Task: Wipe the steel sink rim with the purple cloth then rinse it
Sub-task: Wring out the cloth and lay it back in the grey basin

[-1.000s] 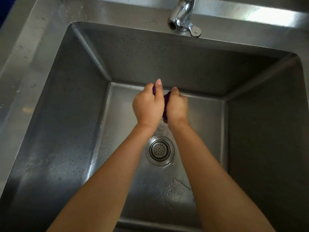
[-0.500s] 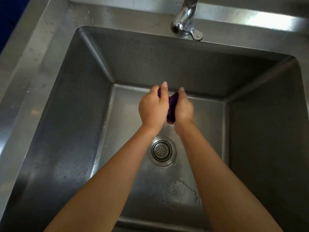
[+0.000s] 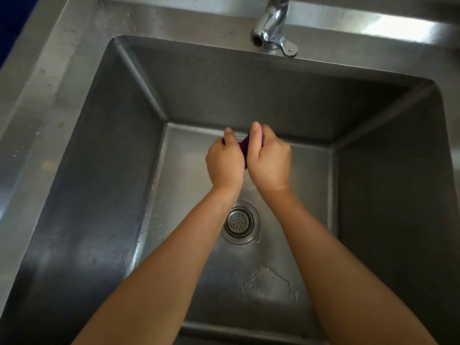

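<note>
Brushed steel is filling nearly the whole view. A deep square sink basin [image 3: 119, 170] is opening below the head camera, and its flat steel sink rim [image 3: 62, 78] is running up the left side and across the back, carrying scattered water drops. At the back edge a chrome faucet [image 3: 270, 28] is leaning out over the basin.

Both bare forearms are reaching in from the bottom edge. The two hands are meeting side by side above the far part of the basin floor, beyond the round drain strainer [image 3: 240, 221]. The left hand [image 3: 224, 165] and the right hand [image 3: 270, 163] are pressing close together, backs up and fingers curled under, and both are clamping on the purple cloth [image 3: 244, 148].

The cloth is sitting bunched in the narrow gap between them, showing mostly as a dark purple strip between the thumbs, with small bits peeking out at the far side of each hand. It is being held over the basin, well apart from the rim; whether it is touching the basin floor I cannot tell.

Nearer the camera, a shallow puddle [image 3: 268, 280] is lying on the basin floor between the forearms.
</note>
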Demonstrator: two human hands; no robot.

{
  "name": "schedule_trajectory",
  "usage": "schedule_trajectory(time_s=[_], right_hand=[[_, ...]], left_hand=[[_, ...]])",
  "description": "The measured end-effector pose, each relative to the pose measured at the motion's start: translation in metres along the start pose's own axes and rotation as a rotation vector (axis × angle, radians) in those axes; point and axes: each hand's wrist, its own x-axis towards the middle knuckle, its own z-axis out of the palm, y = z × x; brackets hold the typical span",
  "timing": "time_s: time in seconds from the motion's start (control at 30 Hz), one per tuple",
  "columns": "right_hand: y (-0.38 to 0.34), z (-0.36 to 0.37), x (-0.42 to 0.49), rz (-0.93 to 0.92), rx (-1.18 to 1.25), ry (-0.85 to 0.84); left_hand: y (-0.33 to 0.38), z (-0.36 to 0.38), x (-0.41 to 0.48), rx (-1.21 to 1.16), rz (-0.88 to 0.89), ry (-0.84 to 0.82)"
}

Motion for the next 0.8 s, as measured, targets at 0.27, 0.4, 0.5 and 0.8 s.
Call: schedule_trajectory(time_s=[0.27,0.4,0.5,0.8], right_hand=[[-0.011,-0.016,0.013,0.213,0.09,-0.132],[-0.007,-0.023,0.013,0.476,0.244,-0.331],[-0.007,-0.048,0.023,0.535,0.233,-0.468],[-0.028,-0.103,0.042,0.548,0.234,-0.362]], left_hand=[[0.017,-0.004,-0.007,0.351,0.316,0.014],[0.019,-0.012,-0.006,0.541,0.356,-0.134],[0.02,-0.028,0.002,0.478,0.188,-0.294],[0.018,-0.084,0.019,0.606,0.097,-0.493]])
